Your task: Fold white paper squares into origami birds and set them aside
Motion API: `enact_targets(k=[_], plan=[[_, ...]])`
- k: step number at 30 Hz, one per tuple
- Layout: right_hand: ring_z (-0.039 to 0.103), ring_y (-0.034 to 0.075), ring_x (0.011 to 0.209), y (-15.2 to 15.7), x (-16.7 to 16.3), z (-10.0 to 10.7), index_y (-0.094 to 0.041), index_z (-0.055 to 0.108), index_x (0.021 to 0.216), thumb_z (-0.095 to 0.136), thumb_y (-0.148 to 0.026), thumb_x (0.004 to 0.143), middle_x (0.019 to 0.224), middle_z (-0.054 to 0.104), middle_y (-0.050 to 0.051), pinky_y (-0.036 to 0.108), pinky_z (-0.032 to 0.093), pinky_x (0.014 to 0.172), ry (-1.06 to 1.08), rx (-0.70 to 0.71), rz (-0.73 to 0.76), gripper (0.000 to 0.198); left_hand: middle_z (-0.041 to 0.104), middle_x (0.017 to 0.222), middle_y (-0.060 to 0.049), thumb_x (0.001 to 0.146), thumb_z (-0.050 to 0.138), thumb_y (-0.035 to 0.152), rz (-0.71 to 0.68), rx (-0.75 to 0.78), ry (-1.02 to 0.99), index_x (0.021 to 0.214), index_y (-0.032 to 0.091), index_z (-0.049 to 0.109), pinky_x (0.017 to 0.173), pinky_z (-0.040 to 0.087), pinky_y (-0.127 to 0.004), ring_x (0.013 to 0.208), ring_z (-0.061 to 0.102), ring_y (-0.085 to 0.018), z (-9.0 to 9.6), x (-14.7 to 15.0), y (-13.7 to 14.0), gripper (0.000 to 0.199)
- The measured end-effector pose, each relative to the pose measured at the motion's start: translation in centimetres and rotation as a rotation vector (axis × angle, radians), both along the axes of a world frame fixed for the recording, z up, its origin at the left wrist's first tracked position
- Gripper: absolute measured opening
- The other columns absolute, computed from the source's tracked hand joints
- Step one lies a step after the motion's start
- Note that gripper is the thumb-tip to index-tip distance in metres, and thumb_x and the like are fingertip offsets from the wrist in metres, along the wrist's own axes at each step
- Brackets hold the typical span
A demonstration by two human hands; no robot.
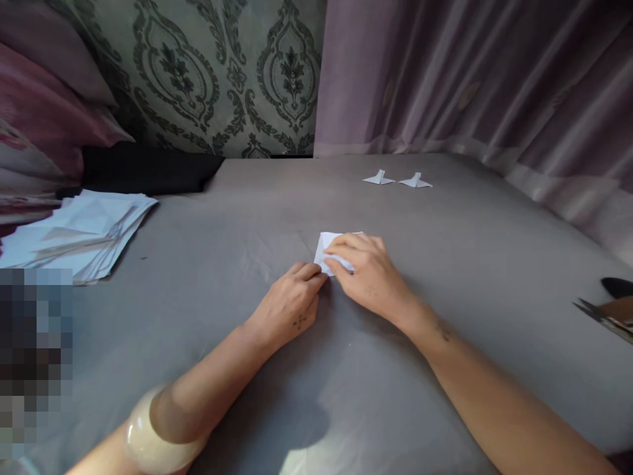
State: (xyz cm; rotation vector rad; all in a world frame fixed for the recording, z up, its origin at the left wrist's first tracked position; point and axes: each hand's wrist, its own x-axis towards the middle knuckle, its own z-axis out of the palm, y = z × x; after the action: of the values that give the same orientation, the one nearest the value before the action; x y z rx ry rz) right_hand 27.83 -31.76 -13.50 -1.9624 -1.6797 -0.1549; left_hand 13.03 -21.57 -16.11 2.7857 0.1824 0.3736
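A small folded sheet of white paper (321, 245) lies on the grey cloth surface in front of me. My left hand (294, 300) has its fingers curled, and thumb and forefinger pinch the near left corner of the paper. Over the right part of the sheet rests my right hand (366, 270), fingers stretched across it and thumb apart, pressing down. That side of the paper is mostly hidden under this hand. Farther back stand two small folded paper figures, one on the left (380, 177) and one on the right (416, 181).
A stack of loose white paper (93, 224) lies at the left, beside a black cloth (148, 168). Scissors (601, 313) show at the right edge next to a dark object. Purple curtains (420, 72) hang behind. A blurred patch (32, 356) covers the lower left.
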Motion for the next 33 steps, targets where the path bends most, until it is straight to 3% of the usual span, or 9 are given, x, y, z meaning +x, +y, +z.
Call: enact_targets(k=[3, 4, 6, 8, 10, 16, 22, 27, 33], plan=[[0.06, 0.016, 0.085, -1.3, 1.1, 0.5, -0.018, 0.065, 0.088, 0.046, -0.017, 0.087, 0.092, 0.067, 0.005, 0.029, 0.042, 0.078, 0.197, 0.211, -0.221, 0.019, 0.06, 0.099, -0.011, 0.083, 0.035, 0.004, -0.023, 0.039, 0.001, 0.108, 0.012, 0.062, 0.086, 0.051, -0.038, 0.098, 0.054, -0.023, 0.0, 0.0, 0.0, 0.037], [0.061, 0.016, 0.078, -1.6, 1.5, 0.4, -0.018, 0.065, 0.085, 0.047, -0.017, 0.085, 0.087, 0.068, 0.005, 0.028, 0.043, 0.074, 0.245, 0.196, -0.307, 0.018, 0.059, 0.099, -0.011, 0.084, 0.034, 0.005, -0.031, 0.05, 0.002, 0.11, 0.011, 0.061, 0.086, 0.051, -0.038, 0.098, 0.054, -0.023, -0.1, 0.0, 0.0, 0.037], [0.059, 0.015, 0.067, -2.2, 1.9, 0.1, -0.019, 0.067, 0.08, 0.05, -0.017, 0.08, 0.078, 0.068, 0.003, 0.027, 0.043, 0.065, 0.313, 0.028, -0.402, 0.017, 0.058, 0.099, -0.012, 0.086, 0.033, 0.006, -0.041, 0.065, 0.007, 0.114, 0.01, 0.059, 0.085, 0.051, -0.038, 0.097, 0.053, -0.023, -0.1, -0.1, 0.0, 0.038], [0.058, 0.015, 0.065, -2.3, 2.0, -0.5, -0.02, 0.07, 0.079, 0.051, -0.019, 0.079, 0.078, 0.068, 0.003, 0.027, 0.041, 0.061, 0.344, -0.164, -0.372, 0.019, 0.057, 0.1, -0.012, 0.088, 0.031, 0.007, -0.042, 0.081, 0.017, 0.118, 0.009, 0.057, 0.085, 0.05, -0.038, 0.096, 0.052, -0.023, -0.2, 0.0, 0.0, 0.04], [0.058, 0.015, 0.066, -2.2, 1.8, -1.0, -0.022, 0.071, 0.083, 0.049, -0.02, 0.081, 0.083, 0.069, 0.003, 0.027, 0.041, 0.061, 0.355, -0.259, -0.3, 0.023, 0.057, 0.101, -0.012, 0.089, 0.03, 0.007, -0.044, 0.109, 0.03, 0.122, 0.009, 0.055, 0.084, 0.05, -0.037, 0.093, 0.051, -0.023, -0.3, 0.0, 0.0, 0.041], [0.06, 0.015, 0.073, -1.9, 0.9, -1.8, -0.024, 0.072, 0.091, 0.049, -0.021, 0.083, 0.092, 0.069, 0.002, 0.027, 0.043, 0.065, 0.388, -0.252, -0.245, 0.025, 0.054, 0.104, -0.013, 0.088, 0.032, 0.006, -0.038, 0.178, 0.064, 0.13, 0.012, 0.05, 0.084, 0.048, -0.038, 0.086, 0.047, -0.022, -0.9, 0.3, 0.1, 0.046], [0.062, 0.015, 0.081, -2.0, 0.3, -2.1, -0.024, 0.072, 0.098, 0.047, -0.017, 0.085, 0.099, 0.069, 0.003, 0.027, 0.045, 0.072, 0.405, -0.231, -0.189, 0.029, 0.05, 0.112, -0.013, 0.085, 0.036, 0.005, -0.014, 0.156, 0.068, 0.13, 0.017, 0.051, 0.086, 0.047, -0.041, 0.09, 0.046, -0.022, -1.2, 0.0, 0.2, 0.049], [0.062, 0.016, 0.088, -2.2, -0.4, -1.8, -0.022, 0.07, 0.104, 0.045, -0.012, 0.085, 0.1, 0.067, 0.003, 0.027, 0.046, 0.077, 0.361, -0.246, -0.162, 0.033, 0.052, 0.116, -0.011, 0.085, 0.036, 0.004, -0.046, -0.014, 0.043, 0.128, 0.018, 0.052, 0.092, 0.047, -0.038, 0.1, 0.051, -0.022, -0.4, -0.6, 0.6, 0.048], [0.058, 0.019, 0.091, -2.6, -2.1, -1.4, -0.019, 0.069, 0.101, 0.044, -0.007, 0.085, 0.097, 0.063, 0.006, 0.03, 0.045, 0.075, 0.075, -0.294, -0.168, 0.032, 0.063, 0.11, -0.007, 0.084, 0.041, 0.008, 0.071, -0.3, 0.005, 0.097, 0.018, 0.066, 0.087, 0.049, -0.029, 0.095, 0.061, -0.017, 0.9, -0.8, 1.3, 0.03]])
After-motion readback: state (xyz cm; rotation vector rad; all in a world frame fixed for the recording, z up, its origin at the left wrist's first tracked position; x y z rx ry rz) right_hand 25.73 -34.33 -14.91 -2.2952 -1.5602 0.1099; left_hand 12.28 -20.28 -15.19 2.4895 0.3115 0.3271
